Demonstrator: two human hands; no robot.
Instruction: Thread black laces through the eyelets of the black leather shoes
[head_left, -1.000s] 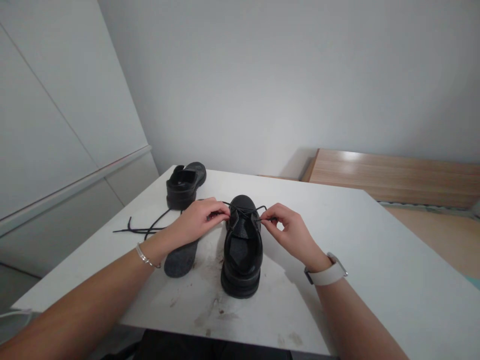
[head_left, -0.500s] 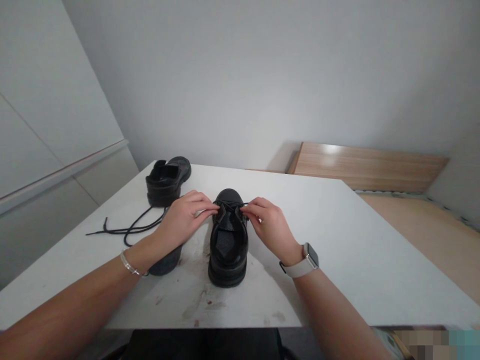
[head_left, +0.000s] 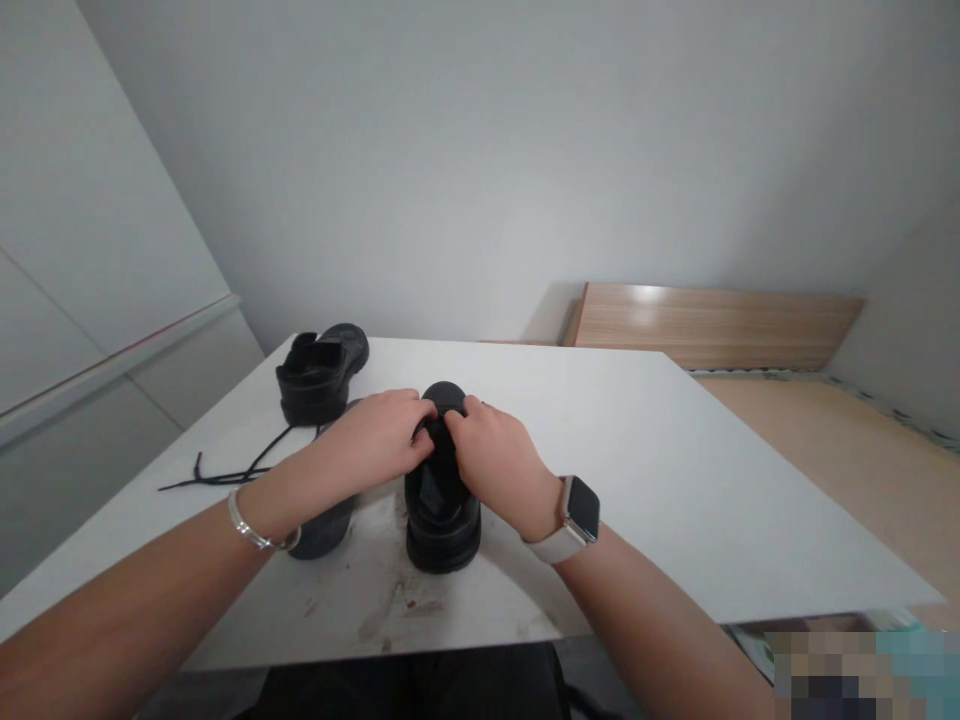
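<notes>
A black shoe (head_left: pixel 444 545) stands on the white table, its heel towards me and its toe pointing away. My left hand (head_left: pixel 394 430) is closed at the left side of the shoe's lacing, thumb and fingers bent against it. Over the right side of the same opening my right hand (head_left: pixel 495 455) is closed, its thumb at the tongue. The fingers hide the lace and most of the eyelets. Another black shoe (head_left: pixel 315 390) stands at the far left. Loose black laces (head_left: pixel 225 480) trail beside it.
Under my left forearm lies a dark grey piece with a rounded end (head_left: pixel 322 532), partly hidden. Brown smudges mark the white table (head_left: pixel 600 420) near its front edge. A wooden headboard (head_left: pixel 712 325) stands behind a beige surface (head_left: pixel 787 420) at right. White cabinet panels (head_left: pixel 90 300) border the left.
Both hands have moved inward from the shoe's two sides and now meet over its lacing, covering it. The view has shifted slightly.
</notes>
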